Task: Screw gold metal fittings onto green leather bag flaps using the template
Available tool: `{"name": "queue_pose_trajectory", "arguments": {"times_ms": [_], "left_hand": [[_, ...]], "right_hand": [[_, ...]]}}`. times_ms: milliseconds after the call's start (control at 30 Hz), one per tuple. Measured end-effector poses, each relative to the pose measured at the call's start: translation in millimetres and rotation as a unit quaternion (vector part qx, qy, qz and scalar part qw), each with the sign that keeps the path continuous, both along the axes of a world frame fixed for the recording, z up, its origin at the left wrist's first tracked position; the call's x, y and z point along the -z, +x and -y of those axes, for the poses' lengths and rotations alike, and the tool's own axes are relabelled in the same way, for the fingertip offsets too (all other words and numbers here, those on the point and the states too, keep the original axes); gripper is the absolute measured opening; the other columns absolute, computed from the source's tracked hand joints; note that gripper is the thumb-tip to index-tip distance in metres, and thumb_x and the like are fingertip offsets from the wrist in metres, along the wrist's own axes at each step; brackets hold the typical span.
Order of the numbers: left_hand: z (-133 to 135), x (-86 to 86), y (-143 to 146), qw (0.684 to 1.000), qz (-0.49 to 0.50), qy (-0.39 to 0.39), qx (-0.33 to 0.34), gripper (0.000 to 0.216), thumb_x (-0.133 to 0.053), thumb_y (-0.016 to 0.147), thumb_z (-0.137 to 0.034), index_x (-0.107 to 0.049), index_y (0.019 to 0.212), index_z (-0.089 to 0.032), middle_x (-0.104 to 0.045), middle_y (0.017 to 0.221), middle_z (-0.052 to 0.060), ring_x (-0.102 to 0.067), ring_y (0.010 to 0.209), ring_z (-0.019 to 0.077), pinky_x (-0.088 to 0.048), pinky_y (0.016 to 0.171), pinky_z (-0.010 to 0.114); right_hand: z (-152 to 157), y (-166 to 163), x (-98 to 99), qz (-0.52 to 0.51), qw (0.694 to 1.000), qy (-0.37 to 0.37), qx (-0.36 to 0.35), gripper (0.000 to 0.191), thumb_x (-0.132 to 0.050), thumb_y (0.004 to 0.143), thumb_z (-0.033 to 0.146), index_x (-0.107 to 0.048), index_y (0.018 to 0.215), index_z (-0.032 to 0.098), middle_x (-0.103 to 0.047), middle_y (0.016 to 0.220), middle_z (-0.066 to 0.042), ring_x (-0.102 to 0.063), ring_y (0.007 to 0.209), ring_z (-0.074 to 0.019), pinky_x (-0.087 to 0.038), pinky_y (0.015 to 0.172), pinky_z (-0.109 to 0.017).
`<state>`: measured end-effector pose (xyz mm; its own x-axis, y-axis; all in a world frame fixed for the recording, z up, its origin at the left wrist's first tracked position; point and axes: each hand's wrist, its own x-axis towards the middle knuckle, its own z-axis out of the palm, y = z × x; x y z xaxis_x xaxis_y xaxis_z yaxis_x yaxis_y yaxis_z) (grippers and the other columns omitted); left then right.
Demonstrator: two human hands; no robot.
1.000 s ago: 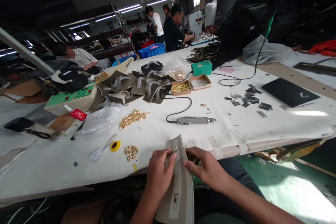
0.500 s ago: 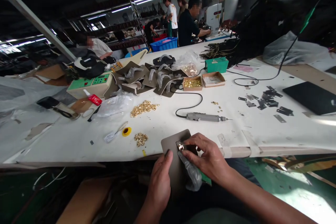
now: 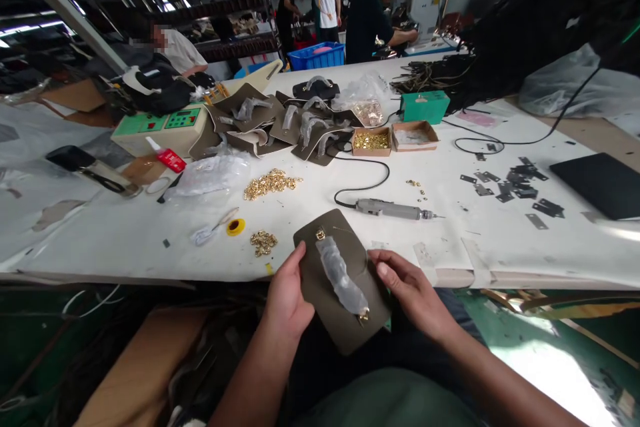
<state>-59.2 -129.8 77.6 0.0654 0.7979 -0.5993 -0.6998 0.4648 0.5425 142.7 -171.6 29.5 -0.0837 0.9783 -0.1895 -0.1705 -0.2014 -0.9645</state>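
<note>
My left hand (image 3: 286, 293) grips the left edge of an olive-grey leather flap (image 3: 320, 283) at the table's near edge. A plastic-wrapped handle strip (image 3: 343, 279) with gold fittings at both ends lies along the flap. My right hand (image 3: 413, 292) touches the flap's right edge, fingers loosely curled, thumb stretched toward it. An electric screwdriver (image 3: 393, 210) with a black cord lies on the table just beyond the flap.
White table (image 3: 120, 240) carries gold hardware piles (image 3: 270, 182), a yellow tape roll (image 3: 235, 226), boxes of gold parts (image 3: 371, 141), stacked leather pieces (image 3: 280, 123), a green-topped machine (image 3: 160, 130), black metal plates (image 3: 510, 183). Other people work at the far end.
The flap was turned from its pale underside to its dark face and lifted toward me. My right hand came off the gold fitting to the flap's right edge. The view tilted downward.
</note>
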Motion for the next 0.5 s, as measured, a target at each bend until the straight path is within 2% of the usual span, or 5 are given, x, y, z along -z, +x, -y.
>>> {"name": "queue_pose_trajectory", "arguments": {"times_ms": [100,267,367,433,500], "left_hand": [[-2.4,6.2,4.0,0.999,-0.017,0.019,-0.038,0.033,-0.065,0.092,-0.033,-0.071,0.121,-0.019,-0.079,0.117,0.007,-0.071,0.116,0.0283,-0.056,0.104,0.043],[18.4,11.2,21.6,0.993,-0.003,0.065,0.094,0.041,-0.070,0.088,-0.041,-0.072,0.120,-0.015,-0.078,0.116,0.012,-0.071,0.114,0.0326,-0.055,0.103,0.045],[27.5,9.7,27.7,0.991,-0.043,0.084,0.094,0.041,-0.075,0.084,-0.034,-0.071,0.119,-0.014,-0.079,0.110,0.012,-0.072,0.110,0.0315,-0.056,0.100,0.044],[28.7,8.8,28.3,0.990,-0.070,0.100,0.076,0.043,-0.076,0.084,-0.035,-0.070,0.121,-0.015,-0.079,0.109,0.011,-0.073,0.107,0.0290,-0.056,0.097,0.041],[28.6,9.4,27.3,0.986,-0.102,0.114,0.064,0.042,-0.076,0.084,-0.039,-0.069,0.119,-0.017,-0.080,0.107,0.009,-0.074,0.102,0.0263,-0.056,0.094,0.038]], "right_hand": [[6.3,-8.7,1.4,-0.049,0.995,-0.059,-0.060,0.041,-0.070,0.087,0.058,-0.066,0.082,0.017,-0.065,0.072,0.000,-0.055,0.062,-0.0133,-0.042,0.057,-0.025],[-1.6,-17.7,-3.7,-0.097,0.993,-0.063,0.029,0.039,-0.070,0.087,0.058,-0.064,0.092,0.019,-0.067,0.075,-0.001,-0.060,0.064,-0.0174,-0.048,0.059,-0.029],[-3.2,-13.7,-8.3,0.028,0.991,0.049,0.119,0.039,-0.071,0.088,0.052,-0.064,0.112,0.021,-0.069,0.096,-0.005,-0.064,0.082,-0.0211,-0.053,0.072,-0.034],[-0.9,-9.5,-9.4,0.155,0.961,0.160,0.167,0.032,-0.071,0.090,0.044,-0.065,0.114,0.023,-0.066,0.101,-0.007,-0.061,0.089,-0.0216,-0.052,0.080,-0.037],[2.0,-6.4,-9.0,0.256,0.921,0.253,0.147,0.022,-0.072,0.091,0.037,-0.070,0.108,0.024,-0.065,0.097,-0.007,-0.060,0.091,-0.0225,-0.050,0.082,-0.039]]}}
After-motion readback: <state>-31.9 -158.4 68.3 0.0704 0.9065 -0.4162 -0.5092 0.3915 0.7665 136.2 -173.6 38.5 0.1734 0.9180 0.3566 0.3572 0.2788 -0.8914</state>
